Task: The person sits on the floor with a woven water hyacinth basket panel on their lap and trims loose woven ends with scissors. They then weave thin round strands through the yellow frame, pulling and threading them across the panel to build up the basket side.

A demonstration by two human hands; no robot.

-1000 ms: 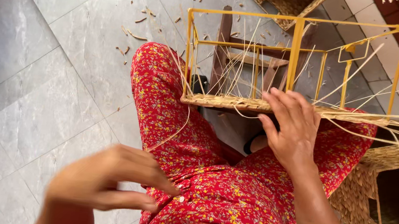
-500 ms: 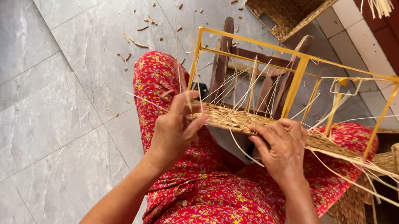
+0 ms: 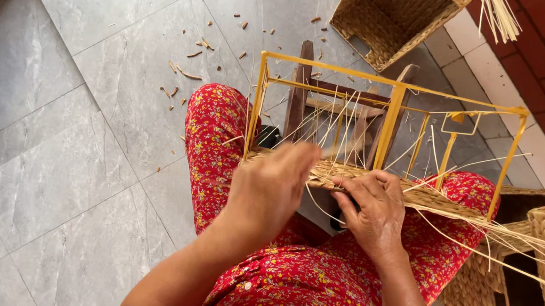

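- A seated person in red floral clothing works over a yellow wire basket frame [image 3: 388,129] that rests across the knees, above a grey tiled floor [image 3: 42,144].
- The left hand [image 3: 275,188] is curled around thin straw strands [image 3: 332,129] at the woven band [image 3: 421,194] along the frame's near edge; it is blurred, so exactly how many strands it pinches cannot be told.
- The right hand [image 3: 373,212] presses on the same band, fingers bent down onto the weave, gripping it.
- Risk, as I judge it: the loose strands splaying to the right could snap or slip out if tugged hard, and the frame could tip off the knees.
- A wooden stool [image 3: 309,88] shows only through the frame.
- Finished woven baskets [image 3: 536,279] at the right and another basket [image 3: 389,14] at the top are cut off by the picture's edge.
- Small straw scraps [image 3: 189,68] litter the tiles.
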